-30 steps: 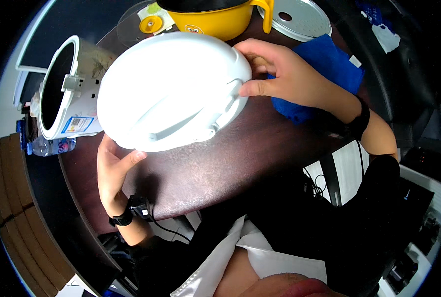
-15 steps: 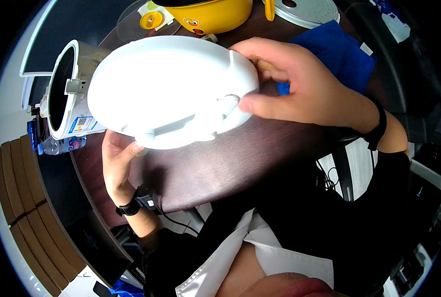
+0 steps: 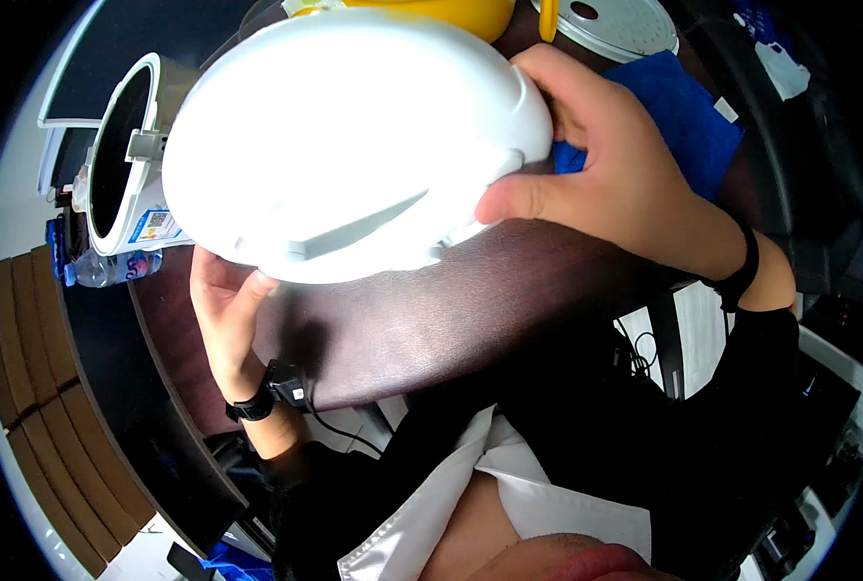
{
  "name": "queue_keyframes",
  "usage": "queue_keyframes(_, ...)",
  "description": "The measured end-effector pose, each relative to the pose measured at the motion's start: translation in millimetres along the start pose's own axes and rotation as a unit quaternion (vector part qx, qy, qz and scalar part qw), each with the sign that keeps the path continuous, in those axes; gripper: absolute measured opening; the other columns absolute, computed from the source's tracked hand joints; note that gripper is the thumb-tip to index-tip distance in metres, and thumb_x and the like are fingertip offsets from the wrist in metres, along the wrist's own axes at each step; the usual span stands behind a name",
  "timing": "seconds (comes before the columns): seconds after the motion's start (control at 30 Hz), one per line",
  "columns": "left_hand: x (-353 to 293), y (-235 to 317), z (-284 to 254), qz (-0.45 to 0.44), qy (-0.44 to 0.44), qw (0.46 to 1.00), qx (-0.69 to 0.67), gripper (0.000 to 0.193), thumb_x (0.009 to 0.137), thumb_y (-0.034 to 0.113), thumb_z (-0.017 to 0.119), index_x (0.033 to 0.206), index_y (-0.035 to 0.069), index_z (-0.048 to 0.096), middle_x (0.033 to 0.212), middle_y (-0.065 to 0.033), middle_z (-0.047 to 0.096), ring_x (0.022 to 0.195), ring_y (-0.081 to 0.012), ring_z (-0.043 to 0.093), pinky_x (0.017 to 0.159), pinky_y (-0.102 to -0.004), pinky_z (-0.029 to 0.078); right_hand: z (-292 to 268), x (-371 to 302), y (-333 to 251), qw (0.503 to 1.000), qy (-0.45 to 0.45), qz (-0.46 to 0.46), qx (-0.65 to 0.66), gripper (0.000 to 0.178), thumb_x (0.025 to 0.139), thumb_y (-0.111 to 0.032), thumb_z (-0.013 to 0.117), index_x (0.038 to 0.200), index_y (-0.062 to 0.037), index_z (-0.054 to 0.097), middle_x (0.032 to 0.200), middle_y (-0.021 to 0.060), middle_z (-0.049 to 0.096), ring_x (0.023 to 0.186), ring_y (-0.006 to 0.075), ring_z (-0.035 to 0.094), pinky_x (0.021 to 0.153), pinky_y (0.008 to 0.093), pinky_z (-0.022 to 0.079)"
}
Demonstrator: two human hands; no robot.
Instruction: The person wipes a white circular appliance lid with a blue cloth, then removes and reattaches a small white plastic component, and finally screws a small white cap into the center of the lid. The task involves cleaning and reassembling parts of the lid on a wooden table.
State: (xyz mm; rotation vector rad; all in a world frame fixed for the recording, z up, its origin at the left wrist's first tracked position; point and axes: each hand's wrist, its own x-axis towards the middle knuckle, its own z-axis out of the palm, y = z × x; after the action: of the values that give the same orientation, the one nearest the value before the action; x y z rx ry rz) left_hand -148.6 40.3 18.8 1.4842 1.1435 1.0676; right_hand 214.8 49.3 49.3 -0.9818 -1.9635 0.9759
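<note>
Both my hands hold up a large white domed lid [image 3: 354,136], which looks like a rice cooker's, above the dark table [image 3: 451,310]. Its smooth outer face is toward me, with a recessed groove along the lower edge. My left hand [image 3: 226,315] grips the lower left rim, thumb in front and the other fingers partly hidden behind. At the right end, my right hand [image 3: 616,165] pinches the rim, its thumb on the near edge by a small notch. Left of the lid, a white cooker body [image 3: 151,228] lies on its side, its dark round opening facing left.
Behind the lid is a yellow pot [image 3: 485,15], mostly hidden. A pale round plate with a hole [image 3: 635,29] lies at the far right, near a blue cloth [image 3: 678,126]. A plastic bottle [image 3: 117,269] and stacked brown boxes [image 3: 34,358] are at the left.
The lid has come up closer to the camera and tilted, so more of its domed face shows. My right hand has shifted right with it; both hands keep their grip.
</note>
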Motion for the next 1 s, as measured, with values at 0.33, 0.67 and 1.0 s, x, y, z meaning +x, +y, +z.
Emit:
queue_keyframes(0.33,-0.1,1.4,-1.0,-0.008,-0.005,0.999,0.051,0.07,0.078,0.021,0.08,0.134,-0.003,0.046,0.123,-0.0155,0.06,0.113,-0.0237,0.057,0.099,-0.0369,0.043,7.3,5.0,26.6,0.997,0.04,-0.049,0.044,0.067,0.078,-0.02,0.081,0.129,0.0026,0.044,0.113,0.0184,0.061,0.104,0.0256,0.065,0.085,0.0335,0.057)
queue_keyframes(0.67,10.5,0.3,5.9,-0.134,-0.042,0.989,0.05,0.058,0.086,0.026,0.071,0.13,-0.004,0.048,0.109,-0.0145,0.064,0.099,-0.0186,0.062,0.083,-0.0276,0.049,14.4,20.9,35.2,0.995,0.034,0.087,0.034,0.059,0.083,-0.044,0.073,0.112,0.0046,0.058,0.092,0.0137,0.067,0.083,0.021,0.067,0.073,0.0307,0.053)
queue_keyframes(1.0,10.5,-13.9,10.3,-0.085,-0.029,0.985,0.147,0.059,0.086,0.042,0.071,0.12,-0.005,0.059,0.098,-0.0155,0.067,0.088,-0.0199,0.065,0.079,-0.0294,0.052,22.4,28.7,50.3,0.97,-0.063,0.232,0.02,0.068,0.087,-0.054,0.062,0.119,0.0058,0.056,0.103,0.0164,0.063,0.094,0.0216,0.065,0.076,0.0324,0.057)
